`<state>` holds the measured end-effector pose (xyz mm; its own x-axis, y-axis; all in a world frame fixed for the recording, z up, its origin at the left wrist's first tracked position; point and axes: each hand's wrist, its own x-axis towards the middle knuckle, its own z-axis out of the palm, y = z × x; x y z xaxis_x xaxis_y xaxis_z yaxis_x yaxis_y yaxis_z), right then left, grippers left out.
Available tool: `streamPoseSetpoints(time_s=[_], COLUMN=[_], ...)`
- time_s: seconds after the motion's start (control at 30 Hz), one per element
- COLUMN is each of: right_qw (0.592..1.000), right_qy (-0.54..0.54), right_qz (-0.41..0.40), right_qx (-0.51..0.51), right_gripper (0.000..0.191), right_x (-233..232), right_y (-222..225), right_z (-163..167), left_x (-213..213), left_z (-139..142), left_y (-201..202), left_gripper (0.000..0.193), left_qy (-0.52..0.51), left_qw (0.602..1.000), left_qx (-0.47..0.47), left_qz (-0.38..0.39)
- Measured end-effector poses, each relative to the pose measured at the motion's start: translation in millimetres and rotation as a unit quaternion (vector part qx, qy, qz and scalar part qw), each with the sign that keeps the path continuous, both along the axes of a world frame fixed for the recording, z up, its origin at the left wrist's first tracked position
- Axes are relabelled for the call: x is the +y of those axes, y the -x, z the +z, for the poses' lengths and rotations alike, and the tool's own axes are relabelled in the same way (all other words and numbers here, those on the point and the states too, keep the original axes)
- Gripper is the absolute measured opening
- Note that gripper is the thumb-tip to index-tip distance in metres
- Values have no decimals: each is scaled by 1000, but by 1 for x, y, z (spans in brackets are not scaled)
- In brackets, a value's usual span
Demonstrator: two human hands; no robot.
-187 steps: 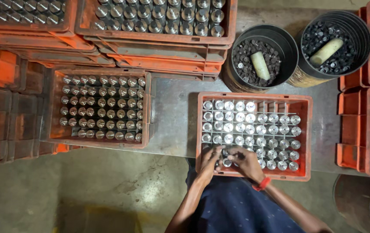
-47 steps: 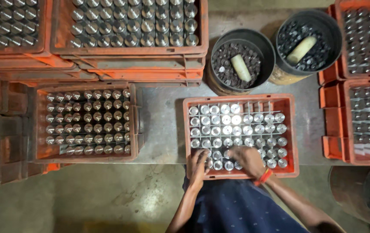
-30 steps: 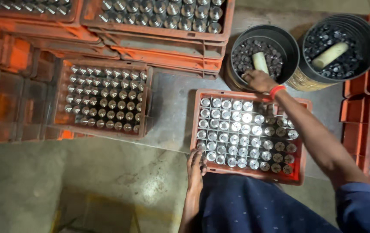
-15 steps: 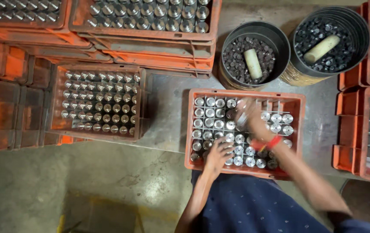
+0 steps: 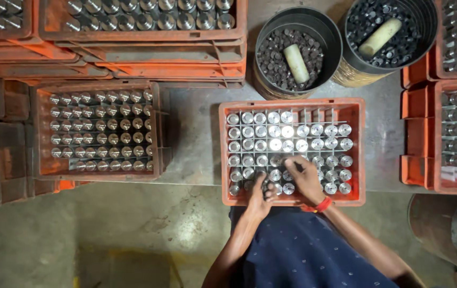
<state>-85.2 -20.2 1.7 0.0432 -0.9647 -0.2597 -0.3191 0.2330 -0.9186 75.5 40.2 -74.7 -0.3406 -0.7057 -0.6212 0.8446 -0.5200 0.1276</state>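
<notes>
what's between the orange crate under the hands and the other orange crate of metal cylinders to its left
In the head view, only bare grey table top lies between the orange crate under the hands and the left orange crate of metal cylinders.

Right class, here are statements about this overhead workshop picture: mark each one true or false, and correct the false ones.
1. Both hands rest on the near rows of the orange crate in front of the person. True: the left hand and right hand lie on the metal cylinders there.
2. The right wrist wears a blue band. False: the wristband is red.
3. Each black bucket holds one pale cylinder lying on dark small parts. True: see the left bucket and right bucket.
4. The far row of the crate is completely filled. False: its right-hand cells are empty.
5. The right hand reaches into a bucket. False: it is on the crate.
</notes>
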Motion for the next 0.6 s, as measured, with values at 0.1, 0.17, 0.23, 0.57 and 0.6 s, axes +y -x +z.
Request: streamPoseSetpoints(time_s=[0.1,0.17,0.23,0.57,0.6], right_qw=[997,995,979,980,989], right_qy=[-74,-9,109,39,51], right_qz=[20,45,91,124,96], right_qx=[-5,87,143,152,98], right_gripper=[25,21,17,20,23], right_x=[7,13,16,-10,-9], right_y=[9,11,7,-15,-13], right_z=[-7,-8,-9,8,10], left_x=[4,3,1,-14,-16], left_z=[13,18,20,40,46], left_y=[-21,-29,-35,-27,-24], left_gripper=[23,23,19,27,26], left_qy=[-52,-51,-26,5,22], left_qw=[994,992,993,965,957], left_qx=[-91,-97,-91,-261,-287], left_qz=[39,62,68,-13,-48])
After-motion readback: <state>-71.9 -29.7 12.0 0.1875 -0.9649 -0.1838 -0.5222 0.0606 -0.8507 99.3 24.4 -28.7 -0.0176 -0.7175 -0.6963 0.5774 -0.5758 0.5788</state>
